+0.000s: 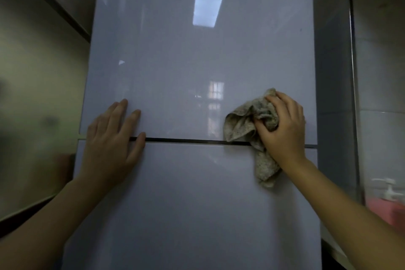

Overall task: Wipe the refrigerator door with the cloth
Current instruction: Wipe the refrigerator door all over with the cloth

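Cloth (245,125): bunched in my right hand (282,129), centre-right of frame, pressed on refrigerator door (197,50) at the seam. Left hand (114,138): flat, empty, bracing centre-left. Best: spread cloth, overlapping strokes.

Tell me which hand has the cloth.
The right hand grips the bunched cloth against the fridge door. The left hand lies flat and empty across the door gap.

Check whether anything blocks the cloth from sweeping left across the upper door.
Yes. The left hand lies flat on the refrigerator door, over the seam, left of the cloth in the right hand. Above it, the panel looks bare.
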A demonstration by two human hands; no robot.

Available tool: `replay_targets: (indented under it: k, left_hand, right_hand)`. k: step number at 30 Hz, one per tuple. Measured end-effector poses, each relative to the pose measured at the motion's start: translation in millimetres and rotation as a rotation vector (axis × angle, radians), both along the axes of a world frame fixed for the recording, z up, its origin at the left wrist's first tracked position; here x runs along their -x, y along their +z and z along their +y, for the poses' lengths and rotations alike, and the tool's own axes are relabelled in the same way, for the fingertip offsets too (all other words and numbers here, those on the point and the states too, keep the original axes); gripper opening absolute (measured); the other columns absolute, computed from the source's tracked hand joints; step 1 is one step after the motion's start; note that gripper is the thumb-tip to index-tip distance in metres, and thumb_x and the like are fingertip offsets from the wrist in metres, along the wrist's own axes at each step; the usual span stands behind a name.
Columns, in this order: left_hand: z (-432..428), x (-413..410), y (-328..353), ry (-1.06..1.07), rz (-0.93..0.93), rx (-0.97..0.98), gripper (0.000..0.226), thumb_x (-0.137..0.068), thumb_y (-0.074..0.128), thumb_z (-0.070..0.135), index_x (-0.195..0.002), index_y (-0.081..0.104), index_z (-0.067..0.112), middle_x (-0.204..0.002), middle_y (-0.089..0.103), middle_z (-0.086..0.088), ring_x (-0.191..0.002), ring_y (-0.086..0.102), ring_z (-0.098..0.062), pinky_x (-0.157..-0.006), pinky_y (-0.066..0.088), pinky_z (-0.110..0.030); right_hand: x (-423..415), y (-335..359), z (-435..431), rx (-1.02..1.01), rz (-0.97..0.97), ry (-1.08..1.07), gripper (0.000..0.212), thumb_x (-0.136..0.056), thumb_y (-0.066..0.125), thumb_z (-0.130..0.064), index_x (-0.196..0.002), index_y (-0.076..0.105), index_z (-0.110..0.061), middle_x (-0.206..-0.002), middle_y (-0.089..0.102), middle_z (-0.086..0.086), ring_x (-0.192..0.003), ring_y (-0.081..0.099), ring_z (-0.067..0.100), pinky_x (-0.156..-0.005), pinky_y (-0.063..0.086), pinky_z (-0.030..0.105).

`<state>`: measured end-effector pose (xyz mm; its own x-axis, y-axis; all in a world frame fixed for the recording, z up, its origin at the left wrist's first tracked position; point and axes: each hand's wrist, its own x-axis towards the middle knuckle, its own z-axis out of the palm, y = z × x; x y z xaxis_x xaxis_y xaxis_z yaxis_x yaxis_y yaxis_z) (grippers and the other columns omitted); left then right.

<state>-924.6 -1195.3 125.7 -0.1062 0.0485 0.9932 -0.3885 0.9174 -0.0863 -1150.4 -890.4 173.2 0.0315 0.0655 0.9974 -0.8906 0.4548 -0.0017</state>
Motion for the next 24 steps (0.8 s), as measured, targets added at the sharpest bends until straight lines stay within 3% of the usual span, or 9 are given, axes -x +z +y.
replay_targets:
  k: [4,9,11,19,24]
  left_hand:
    - [-3.1,1.9,-2.7,0.013,0.014,0.018,0.063,-0.096,0.037,0.045,-0.145,0.05,0.008,-0.157,0.04,-0.021,-0.143,0.036,-0.04,-0.109,0.034,-0.056]
    - [-8.4,10.4,-5.7,0.032,0.057,0.052,0.062,-0.097,0.037,0.043,-0.146,0.05,0.007,-0.157,0.04,-0.022,-0.143,0.037,-0.041,-0.109,0.033,-0.055]
    - [-7.9,15.4,-7.8,0.025,0.072,0.041,0.062,-0.097,0.038,0.042,-0.146,0.048,0.007,-0.157,0.038,-0.022,-0.144,0.036,-0.042,-0.111,0.031,-0.056]
    - [-1.7,18.2,-7.4,0.009,0.095,-0.006,0.063,-0.096,0.039,0.043,-0.146,0.046,0.007,-0.158,0.036,-0.023,-0.144,0.034,-0.043,-0.113,0.028,-0.057]
    - [0.5,16.4,-6.9,0.003,0.081,-0.002,0.065,-0.096,0.036,0.043,-0.146,0.045,0.004,-0.158,0.035,-0.026,-0.144,0.033,-0.045,-0.115,0.027,-0.059]
  right_hand:
    - [-4.1,-3.4,-12.0,0.007,-0.014,-0.011,0.062,-0.089,0.059,-0.052,-0.14,0.058,-0.018,-0.149,0.051,0.007,-0.137,0.045,0.029,-0.11,0.038,0.047]
    - [-13.3,-9.3,-39.1,-0.365,0.325,-0.091,0.062,-0.088,0.068,-0.05,-0.138,0.063,-0.014,-0.149,0.055,0.012,-0.138,0.051,0.034,-0.114,0.04,0.053]
    - [-10.8,-9.1,-34.6,-0.424,0.362,-0.086,0.061,-0.09,0.069,-0.048,-0.139,0.063,-0.013,-0.148,0.056,0.012,-0.139,0.051,0.034,-0.115,0.04,0.051]
    - [33.7,-21.0,49.5,-0.13,0.026,-0.068,0.062,-0.091,0.059,-0.047,-0.144,0.055,-0.017,-0.152,0.048,0.008,-0.139,0.043,0.029,-0.115,0.038,0.048]
    - [38.8,-28.3,59.5,-0.085,-0.046,-0.072,0.061,-0.09,0.057,-0.047,-0.145,0.053,-0.019,-0.153,0.045,0.006,-0.14,0.04,0.027,-0.114,0.038,0.05]
